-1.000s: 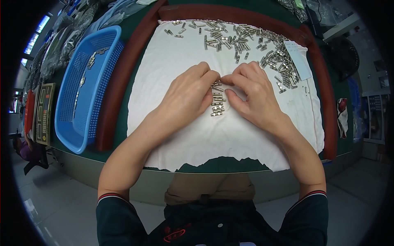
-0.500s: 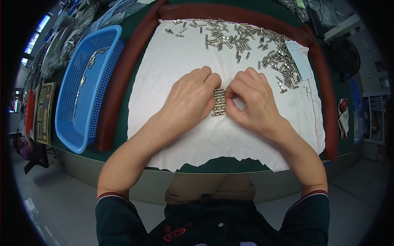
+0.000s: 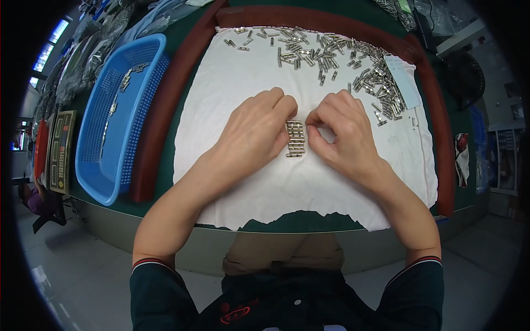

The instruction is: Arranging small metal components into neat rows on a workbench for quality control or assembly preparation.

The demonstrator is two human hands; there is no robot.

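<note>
A short band of silver metal links [image 3: 296, 139], like a piece of watch bracelet, lies on a white cloth [image 3: 243, 193] in front of me. My left hand [image 3: 256, 124] grips the band's left edge between thumb and bent fingers. Just off its right edge is my right hand [image 3: 345, 129], with thumb and index finger curled close together in a pinch. Whatever that pinch may hold is too small to make out. Many loose metal links [image 3: 381, 88] are scattered along the cloth's far and right sides.
Padded brown rails [image 3: 149, 143] border the cloth on the left, far and right sides. Left of them stands a blue basket [image 3: 85, 157] with some metal strips inside. A pale paper slip [image 3: 406, 88] lies by the links. At far left, a person [image 3: 41, 201] sits.
My right hand has drawn slightly right, away from the band, leaving a small gap. The band sits straighter now, and my left hand stays at its left edge.
</note>
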